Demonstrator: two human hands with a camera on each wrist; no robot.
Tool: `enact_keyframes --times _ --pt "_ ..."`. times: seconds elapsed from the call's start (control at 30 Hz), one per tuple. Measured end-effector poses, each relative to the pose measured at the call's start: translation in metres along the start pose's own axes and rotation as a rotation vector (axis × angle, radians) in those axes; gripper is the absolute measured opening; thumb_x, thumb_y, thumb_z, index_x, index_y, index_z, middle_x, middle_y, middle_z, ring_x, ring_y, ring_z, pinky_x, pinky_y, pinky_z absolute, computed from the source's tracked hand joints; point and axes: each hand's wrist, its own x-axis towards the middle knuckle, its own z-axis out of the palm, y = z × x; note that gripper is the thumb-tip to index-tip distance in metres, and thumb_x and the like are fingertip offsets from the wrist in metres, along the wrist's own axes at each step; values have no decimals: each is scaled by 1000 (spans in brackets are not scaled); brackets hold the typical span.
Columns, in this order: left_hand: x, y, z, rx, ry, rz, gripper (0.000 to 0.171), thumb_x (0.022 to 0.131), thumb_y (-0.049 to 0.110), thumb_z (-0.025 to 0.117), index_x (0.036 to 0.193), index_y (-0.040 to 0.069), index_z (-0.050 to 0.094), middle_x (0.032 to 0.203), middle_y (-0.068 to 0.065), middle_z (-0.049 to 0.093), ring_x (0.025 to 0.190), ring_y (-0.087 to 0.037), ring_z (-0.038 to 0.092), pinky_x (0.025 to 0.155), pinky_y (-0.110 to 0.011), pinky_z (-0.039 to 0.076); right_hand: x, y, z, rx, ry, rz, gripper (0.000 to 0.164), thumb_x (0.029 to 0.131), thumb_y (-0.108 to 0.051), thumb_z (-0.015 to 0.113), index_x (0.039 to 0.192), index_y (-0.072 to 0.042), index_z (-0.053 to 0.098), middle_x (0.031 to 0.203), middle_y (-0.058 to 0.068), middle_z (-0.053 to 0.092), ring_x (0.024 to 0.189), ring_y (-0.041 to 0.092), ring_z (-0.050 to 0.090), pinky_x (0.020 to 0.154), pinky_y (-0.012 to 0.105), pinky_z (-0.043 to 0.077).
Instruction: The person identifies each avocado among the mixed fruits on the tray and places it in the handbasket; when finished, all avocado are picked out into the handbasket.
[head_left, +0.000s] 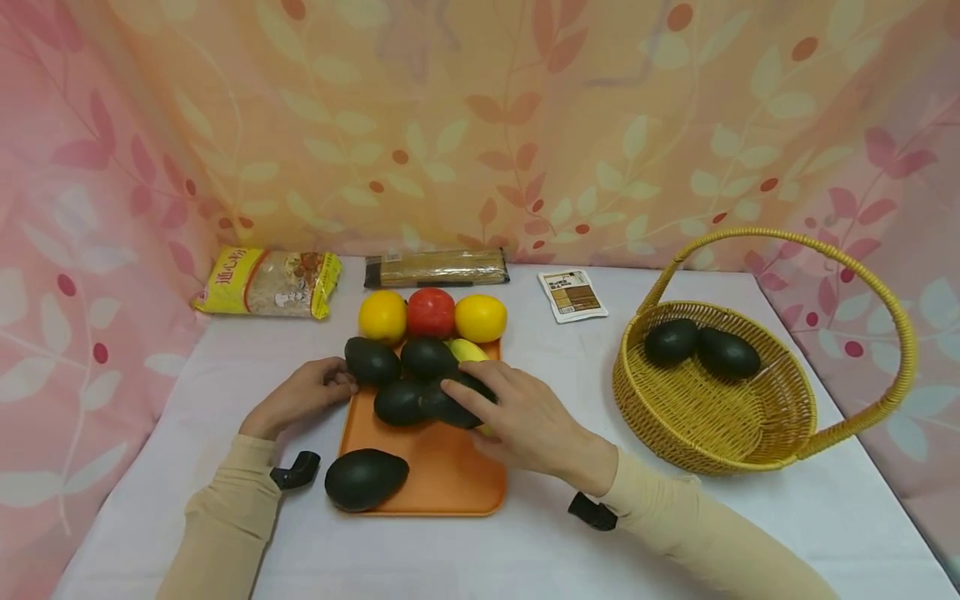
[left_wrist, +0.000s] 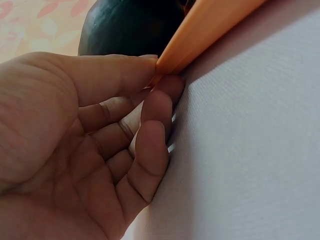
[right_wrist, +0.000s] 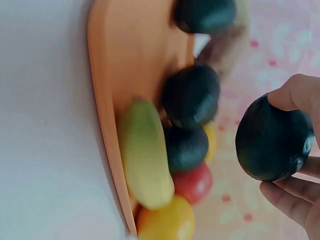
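Head view: right hand (head_left: 521, 417) grips avocado (right_wrist: 272, 137), left hand (head_left: 302, 396) pinches orange tray (left_wrist: 205, 30); probably pick-up step, next needs clearance.

In the head view, a yellow bag (head_left: 270, 283) lies mid-left, a wrapped pack (head_left: 438, 268) near centre, a white packet (head_left: 572, 295) right of it; floral cloth (head_left: 480, 125) spans the top.

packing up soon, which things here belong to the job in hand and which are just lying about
In the job, it seems:
avocado in the right hand
other avocados
tray, edge held by the left hand
basket, two avocados inside
perhaps the red fruit and yellow fruits

Probably just lying about:
yellow bag
long packet
small packet
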Motion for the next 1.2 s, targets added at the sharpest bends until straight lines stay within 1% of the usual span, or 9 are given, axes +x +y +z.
enact_keyframes --times 0.2,0.37,0.5,0.67,0.73,0.83,1.0,1.1,1.2 --pt "1 0 0 1 -5 -24 26 94 19 62 112 1 61 95 -9 66 86 -18 56 80 -31 45 -9 22 -23 0 62 65 69 75 -24 81 136 -16 50 132 14 54 111 27 61 88 39 55" --pt "1 0 0 0 -11 -37 28 94 19 62 114 1 61 96 -9 66 87 -18 56 80 -31 45 -21 41 -41 -43 93 137 68 74 -23 81 135 -14 52 131 16 56 107 29 61 84 41 56" --pt "0 1 -1 2 -6 -34 28 93 18 63 114 0 61 96 -10 67 87 -17 57 80 -31 46 -33 59 -55 -88 140 232 69 71 -20 81 134 -12 54 130 18 57 106 33 62 80 45 55" --pt "0 2 -2 15 4 -16 26 94 19 63 112 0 62 98 -11 67 88 -18 57 81 -31 47 -54 84 -73 -156 178 390 68 71 -17 80 133 -8 53 126 19 58 98 35 63 74 52 55" --pt "0 2 -1 16 2 -11 26 94 19 63 112 0 62 99 -11 67 88 -18 57 81 -31 47 -63 93 -78 -178 171 454 68 72 -17 79 134 -7 52 124 20 57 94 36 62 71 54 55" --pt "0 3 -1 10 -2 -20 27 94 18 62 113 -1 62 98 -11 67 88 -18 57 81 -31 47 -79 103 -84 -197 148 538 65 74 -17 76 133 -7 52 123 21 57 95 37 61 70 58 53" --pt "0 4 -1 -3 -13 -44 31 93 21 62 116 0 60 98 -10 66 88 -18 56 80 -31 46 -106 113 -88 -220 90 630 62 75 -17 75 132 -6 53 122 20 57 98 38 59 70 60 52" --pt "1 2 -1 -3 -11 -47 31 94 21 62 117 1 61 99 -10 66 89 -18 56 81 -30 46 -120 116 -90 -213 15 682 63 75 -16 76 133 -6 51 123 20 56 100 39 59 72 62 50" --pt "1 1 -1 3 -3 -47 30 94 21 62 116 2 61 99 -10 66 89 -18 56 80 -30 46 -129 119 -90 -199 -104 723 65 77 -18 75 135 -7 48 123 23 54 99 43 58 72 64 49"
